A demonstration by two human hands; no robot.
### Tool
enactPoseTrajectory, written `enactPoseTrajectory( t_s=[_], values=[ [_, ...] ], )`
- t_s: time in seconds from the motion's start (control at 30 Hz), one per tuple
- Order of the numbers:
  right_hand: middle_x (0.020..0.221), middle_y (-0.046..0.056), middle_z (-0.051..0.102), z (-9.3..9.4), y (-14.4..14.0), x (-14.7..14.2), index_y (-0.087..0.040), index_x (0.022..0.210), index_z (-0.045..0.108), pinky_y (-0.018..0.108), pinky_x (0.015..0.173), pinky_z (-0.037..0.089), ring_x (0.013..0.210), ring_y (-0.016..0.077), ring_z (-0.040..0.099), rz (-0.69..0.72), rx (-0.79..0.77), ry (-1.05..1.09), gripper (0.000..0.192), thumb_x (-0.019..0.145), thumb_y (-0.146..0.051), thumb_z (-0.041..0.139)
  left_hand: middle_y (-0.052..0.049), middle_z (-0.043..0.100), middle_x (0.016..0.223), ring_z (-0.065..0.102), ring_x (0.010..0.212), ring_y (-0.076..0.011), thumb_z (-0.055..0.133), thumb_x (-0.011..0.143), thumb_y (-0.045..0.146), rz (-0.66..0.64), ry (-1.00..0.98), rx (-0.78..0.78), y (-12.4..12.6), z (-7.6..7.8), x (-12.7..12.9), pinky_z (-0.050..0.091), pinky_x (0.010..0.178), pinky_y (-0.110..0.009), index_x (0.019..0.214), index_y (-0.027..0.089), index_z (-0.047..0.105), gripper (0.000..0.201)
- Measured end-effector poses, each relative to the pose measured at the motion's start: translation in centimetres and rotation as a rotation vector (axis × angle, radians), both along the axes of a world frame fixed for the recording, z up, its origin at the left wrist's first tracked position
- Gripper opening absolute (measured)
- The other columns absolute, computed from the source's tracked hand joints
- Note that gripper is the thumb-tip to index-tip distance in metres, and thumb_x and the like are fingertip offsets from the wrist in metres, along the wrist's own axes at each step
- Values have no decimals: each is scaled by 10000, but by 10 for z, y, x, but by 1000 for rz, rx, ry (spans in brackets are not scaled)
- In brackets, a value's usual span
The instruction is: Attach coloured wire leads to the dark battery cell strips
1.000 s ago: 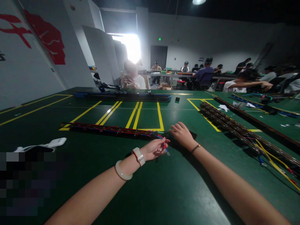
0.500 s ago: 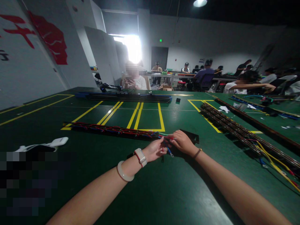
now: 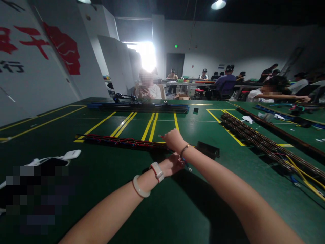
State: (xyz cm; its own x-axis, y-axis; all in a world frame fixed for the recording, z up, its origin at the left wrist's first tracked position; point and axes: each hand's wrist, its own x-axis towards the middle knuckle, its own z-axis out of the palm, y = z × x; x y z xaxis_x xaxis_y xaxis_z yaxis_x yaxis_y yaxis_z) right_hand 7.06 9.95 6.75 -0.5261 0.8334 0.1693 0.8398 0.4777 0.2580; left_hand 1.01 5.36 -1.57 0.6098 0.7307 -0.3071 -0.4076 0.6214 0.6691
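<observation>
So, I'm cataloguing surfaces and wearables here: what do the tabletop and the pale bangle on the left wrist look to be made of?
The tabletop looks like a dark green rubber or vinyl mat, semi-matte, with soft light sheen and painted yellow lines. The bangle looks like jade or glass, though resin is possible: milky, smooth, rigid, slightly translucent.

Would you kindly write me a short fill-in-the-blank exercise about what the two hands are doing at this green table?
1. The right hand is raised over the near end of the long black ____ strip.
2. The left hand pinches thin wires and wears a white ____ on its wrist.
3. The table is marked with ____ lines.

Missing words: wired; watch; yellow
</observation>
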Motion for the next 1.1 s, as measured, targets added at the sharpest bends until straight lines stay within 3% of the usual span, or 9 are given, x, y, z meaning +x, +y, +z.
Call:
enactPoseTrajectory(
  t_s=[0.17, 0.3, 0.43, 0.53, 0.6, 0.7, 0.87, 0.97, 1.1],
  values=[
    [814, 136, 689, -1, -3, 7, -145, 889, 672, 309, 665, 383, 752, 217, 638, 25, -3, 24, 296, 931, -240, 395, 11, 499, 594, 477, 491, -60, 489, 848, 140, 12, 18, 4, -1, 1, 1, 397, 503, -172, 706, 138, 498, 142],
    [828, 88, 675, -7, -18, 50, -168, 1007, 618, 267, 625, 376, 737, 181, 614, 28, 4, 291, 412, 973, -407, 285, 2, 521, 634, 432, 444, -40, 444, 891, 192, -12, 55, 31, 0, 0, 5, 312, 420, -148, 764, 133, 507, 154],
    [956, 98, 643, -34, -41, 92, -160, 1174, 546, 304, 747, 389, 872, 207, 565, 54, 122, 380, 345, 947, -361, 381, -3, 551, 665, 472, 463, -52, 467, 896, 232, -39, 135, 88, 1, 4, 3, 332, 437, -159, 839, 143, 495, 110],
    [988, 113, 625, -56, -50, 114, -164, 1183, 557, 348, 826, 364, 914, 230, 532, 43, 206, 270, 325, 922, -313, 434, -24, 577, 654, 465, 453, -55, 446, 912, 316, -143, 319, 200, 3, 13, -4, 342, 451, -177, 874, 117, 521, 216],
    [1038, 113, 615, -65, -50, 122, -176, 1189, 560, 361, 870, 340, 949, 233, 518, 56, 217, 206, 318, 914, -291, 446, -10, 559, 613, 365, 380, -32, 407, 917, 402, -219, 453, 285, 6, 22, -11, 255, 398, -175, 923, 91, 567, 350],
    [1067, 100, 610, -68, -45, 127, -199, 1199, 559, 356, 898, 319, 982, 228, 505, 66, 203, 164, 314, 912, -268, 451, 29, 489, 544, 236, 331, -17, 401, 886, 513, -324, 606, 378, 14, 34, -24, 133, 364, -196, 912, 77, 632, 494],
    [1049, 90, 616, -66, -43, 128, -210, 1194, 569, 349, 911, 314, 974, 219, 505, 86, 167, 167, 310, 916, -261, 439, 68, 337, 445, 198, 320, -33, 500, 833, 519, -571, 697, 459, 29, 43, -40, 107, 351, -214, 854, 105, 686, 455],
    [1056, 90, 618, -66, -44, 129, -211, 1184, 576, 356, 922, 313, 984, 221, 507, 81, 152, 194, 306, 915, -259, 438, 29, 451, 481, 204, 317, -26, 491, 854, 474, -627, 674, 445, 30, 42, -41, 106, 342, -208, 882, 95, 686, 428],
    [1071, 90, 622, -65, -43, 129, -214, 1156, 589, 387, 931, 322, 998, 229, 516, 60, 135, 308, 291, 915, -273, 437, -89, 642, 689, 348, 344, -26, 432, 887, 463, -552, 623, 339, 27, 38, -36, 198, 353, -178, 918, 76, 655, 448]
  ],
)
